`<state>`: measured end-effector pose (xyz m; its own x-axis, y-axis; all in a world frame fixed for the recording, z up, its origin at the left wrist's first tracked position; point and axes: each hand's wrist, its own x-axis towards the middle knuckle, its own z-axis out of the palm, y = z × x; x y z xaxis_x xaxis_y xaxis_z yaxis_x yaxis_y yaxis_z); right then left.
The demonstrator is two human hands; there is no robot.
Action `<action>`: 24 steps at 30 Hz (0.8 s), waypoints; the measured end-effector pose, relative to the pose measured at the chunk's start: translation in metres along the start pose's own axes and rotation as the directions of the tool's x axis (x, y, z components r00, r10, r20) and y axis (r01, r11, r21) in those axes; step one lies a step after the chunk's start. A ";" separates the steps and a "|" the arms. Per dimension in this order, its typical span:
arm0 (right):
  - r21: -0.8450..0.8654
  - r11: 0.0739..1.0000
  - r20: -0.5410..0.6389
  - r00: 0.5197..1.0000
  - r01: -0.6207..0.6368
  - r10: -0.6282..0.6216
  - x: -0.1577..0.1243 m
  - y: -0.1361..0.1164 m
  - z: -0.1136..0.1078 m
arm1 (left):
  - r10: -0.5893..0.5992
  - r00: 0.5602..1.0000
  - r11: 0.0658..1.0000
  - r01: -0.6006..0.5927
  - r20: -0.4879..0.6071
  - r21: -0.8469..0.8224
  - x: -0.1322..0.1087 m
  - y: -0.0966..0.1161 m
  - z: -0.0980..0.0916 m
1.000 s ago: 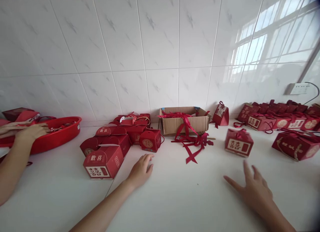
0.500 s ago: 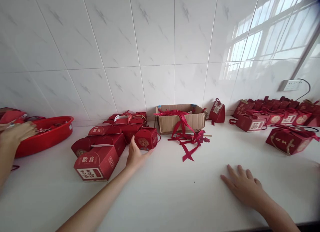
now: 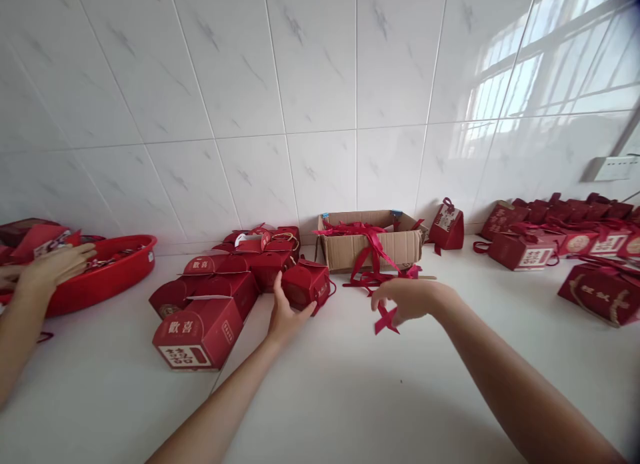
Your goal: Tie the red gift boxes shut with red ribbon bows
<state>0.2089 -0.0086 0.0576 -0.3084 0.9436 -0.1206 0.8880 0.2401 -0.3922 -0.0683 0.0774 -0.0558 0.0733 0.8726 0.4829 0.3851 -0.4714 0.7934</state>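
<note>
Here | left hand (image 3: 286, 319): cupped around box (image 3: 309, 285) | right hand (image 3: 407, 299): curled at ribbon (image 3: 385, 321)

Single view, as I see it: camera worn on the person's head, above the near edge of the white surface (image 3: 350, 397), facing forward and down. Left hand (image 3: 286, 321) and right hand (image 3: 413, 297) lie close; past the far edge, tiled wall (image 3: 320, 84) fills the upper half.
</note>
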 end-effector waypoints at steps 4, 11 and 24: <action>-0.014 1.000 0.104 0.994 -0.022 0.023 0.036 0.012 0.028 | 0.069 0.985 0.994 -0.055 0.160 -0.090 -0.004 0.007 -0.002; 0.013 1.000 0.082 0.996 0.015 -0.016 0.040 0.033 0.031 | 0.072 0.926 0.970 0.021 0.370 -0.242 -0.007 0.017 -0.010; 0.164 0.938 -0.287 0.924 0.306 -0.251 -0.011 -0.021 -0.008 | 0.084 0.763 0.865 0.264 0.641 -0.427 -0.033 0.044 -0.009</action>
<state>0.1967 -0.0224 0.0740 -0.4105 0.8773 0.2486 0.6824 0.4764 -0.5544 -0.0623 0.0272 -0.0335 0.6782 0.7079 0.1970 -0.0400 -0.2321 0.9719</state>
